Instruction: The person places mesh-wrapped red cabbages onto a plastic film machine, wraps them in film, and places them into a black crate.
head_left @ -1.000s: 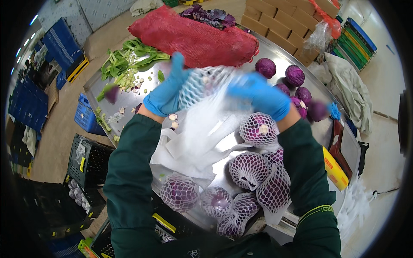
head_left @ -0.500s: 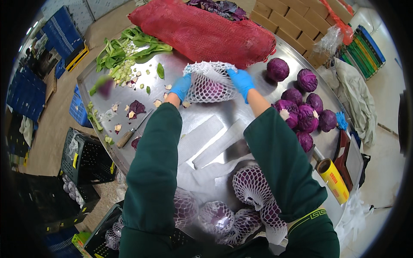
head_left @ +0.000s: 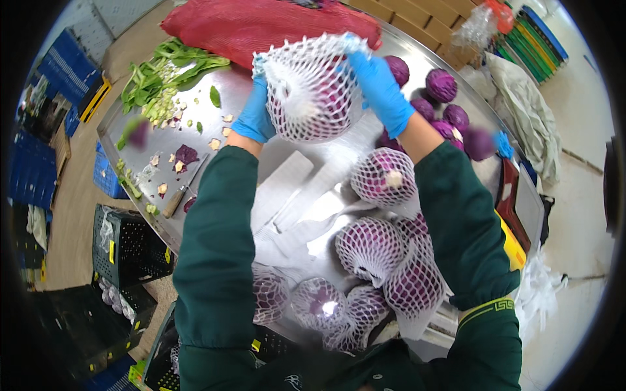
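Note:
A white foam net (head_left: 306, 124) is stretched around a purple cabbage (head_left: 336, 88), raised above the metal table. My gloved left hand (head_left: 257, 112) grips the net's left edge, with the fingertips partly covered by mesh. On the other side, my gloved right hand (head_left: 386, 91) pinches the upper right edge of the net, its fingers curled against the cabbage. Below my right wrist lies a netted cabbage (head_left: 373, 179) with its pale cut stem showing. Several more netted cabbages (head_left: 368, 251) sit near my body. Flat empty net sleeves (head_left: 283, 186) lie between my forearms.
Bare purple cabbages (head_left: 441, 86) cluster at the right. A red mesh sack (head_left: 261, 32) lies along the far side. Green leaves (head_left: 153, 81), trimmings and a wooden-handled knife (head_left: 175, 202) are at the left. Dark crates (head_left: 130, 244) stand beside the table's left edge.
Both hands have lifted the netted cabbage up from the table, closer to me. The view has shifted, and a netted cabbage beside my right sleeve has come into sight.

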`<move>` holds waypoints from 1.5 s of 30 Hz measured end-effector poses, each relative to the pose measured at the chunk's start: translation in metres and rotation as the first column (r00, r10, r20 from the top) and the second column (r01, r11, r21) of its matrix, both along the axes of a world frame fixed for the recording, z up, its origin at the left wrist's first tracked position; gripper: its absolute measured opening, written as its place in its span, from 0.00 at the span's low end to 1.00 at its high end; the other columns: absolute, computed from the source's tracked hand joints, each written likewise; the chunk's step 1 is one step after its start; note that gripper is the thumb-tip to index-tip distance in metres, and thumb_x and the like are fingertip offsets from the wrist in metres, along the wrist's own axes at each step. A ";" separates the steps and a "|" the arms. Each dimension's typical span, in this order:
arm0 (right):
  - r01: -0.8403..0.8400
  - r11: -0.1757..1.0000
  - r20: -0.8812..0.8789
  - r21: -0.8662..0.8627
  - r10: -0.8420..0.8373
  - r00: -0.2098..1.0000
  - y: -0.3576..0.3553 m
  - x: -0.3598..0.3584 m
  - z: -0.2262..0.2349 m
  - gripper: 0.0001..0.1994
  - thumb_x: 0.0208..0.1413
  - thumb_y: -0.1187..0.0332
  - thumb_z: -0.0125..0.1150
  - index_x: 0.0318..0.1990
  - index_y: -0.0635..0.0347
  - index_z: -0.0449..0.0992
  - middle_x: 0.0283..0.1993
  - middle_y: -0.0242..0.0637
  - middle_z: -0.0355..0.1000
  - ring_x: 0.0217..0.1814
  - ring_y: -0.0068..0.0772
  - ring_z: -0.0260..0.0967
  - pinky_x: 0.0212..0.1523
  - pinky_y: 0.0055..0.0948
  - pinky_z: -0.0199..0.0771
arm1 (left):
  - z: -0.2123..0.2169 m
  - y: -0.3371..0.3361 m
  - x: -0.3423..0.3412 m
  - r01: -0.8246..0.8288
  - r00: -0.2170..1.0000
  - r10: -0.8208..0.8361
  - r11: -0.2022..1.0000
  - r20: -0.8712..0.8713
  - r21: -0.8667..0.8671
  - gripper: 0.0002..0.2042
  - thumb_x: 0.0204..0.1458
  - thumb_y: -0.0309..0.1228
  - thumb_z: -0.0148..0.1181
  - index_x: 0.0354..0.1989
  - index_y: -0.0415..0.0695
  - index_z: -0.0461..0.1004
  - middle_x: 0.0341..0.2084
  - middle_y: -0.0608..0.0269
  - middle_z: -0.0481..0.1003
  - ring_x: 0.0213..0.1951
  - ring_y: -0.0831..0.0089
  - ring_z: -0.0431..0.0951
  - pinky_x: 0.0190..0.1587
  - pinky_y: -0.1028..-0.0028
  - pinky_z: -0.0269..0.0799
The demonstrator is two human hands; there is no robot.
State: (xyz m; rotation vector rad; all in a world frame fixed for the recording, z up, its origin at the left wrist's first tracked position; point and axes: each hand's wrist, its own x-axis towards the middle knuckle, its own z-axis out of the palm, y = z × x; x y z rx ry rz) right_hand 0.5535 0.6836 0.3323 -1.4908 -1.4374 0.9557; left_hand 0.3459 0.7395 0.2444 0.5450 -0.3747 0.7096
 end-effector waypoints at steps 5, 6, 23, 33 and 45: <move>-0.201 0.977 -0.766 -0.067 0.078 0.638 -0.050 0.048 0.029 0.19 0.64 0.57 0.47 0.55 0.61 0.69 0.52 0.34 0.72 0.50 0.28 0.71 0.54 0.30 0.70 | 0.076 -0.065 0.048 -0.314 0.872 0.205 0.931 -0.445 -0.186 0.19 0.53 0.37 0.51 0.49 0.38 0.72 0.45 0.56 0.76 0.46 0.64 0.76 0.53 0.66 0.71; -0.265 0.951 -0.808 -0.160 0.028 0.589 -0.065 0.055 0.030 0.19 0.64 0.59 0.48 0.56 0.61 0.68 0.53 0.34 0.72 0.50 0.29 0.71 0.55 0.31 0.70 | 0.083 -0.076 0.055 -0.311 0.865 0.190 0.929 -0.464 -0.200 0.18 0.51 0.34 0.52 0.47 0.37 0.73 0.42 0.55 0.77 0.43 0.65 0.77 0.52 0.67 0.72; -0.053 0.934 0.057 -0.354 0.078 0.995 -0.208 0.117 -0.007 0.24 0.57 0.50 0.54 0.48 0.63 0.76 0.46 0.41 0.74 0.47 0.27 0.69 0.50 0.27 0.67 | -0.005 -0.157 0.070 0.830 0.025 0.847 0.278 -0.531 0.483 0.28 0.50 0.56 0.52 0.33 0.36 0.78 0.31 0.42 0.76 0.33 0.49 0.77 0.41 0.61 0.70; 0.008 0.991 0.636 -0.130 0.077 0.768 -0.186 0.102 0.010 0.31 0.52 0.41 0.53 0.43 0.65 0.75 0.41 0.55 0.72 0.45 0.54 0.69 0.46 0.42 0.68 | 0.049 -0.122 0.016 -0.067 0.161 0.482 0.876 -0.861 0.478 0.05 0.51 0.26 0.55 0.32 0.40 0.76 0.25 0.66 0.75 0.28 0.80 0.74 0.32 0.80 0.70; -0.004 0.975 -0.289 0.224 0.070 0.955 -0.198 0.058 0.091 0.14 0.55 0.69 0.62 0.47 0.66 0.75 0.39 0.31 0.73 0.41 0.18 0.67 0.43 0.20 0.69 | 0.191 -0.166 0.099 -0.127 0.773 0.419 0.838 -0.476 0.531 0.38 0.43 0.18 0.50 0.69 0.42 0.49 0.65 0.60 0.56 0.60 0.71 0.63 0.61 0.73 0.58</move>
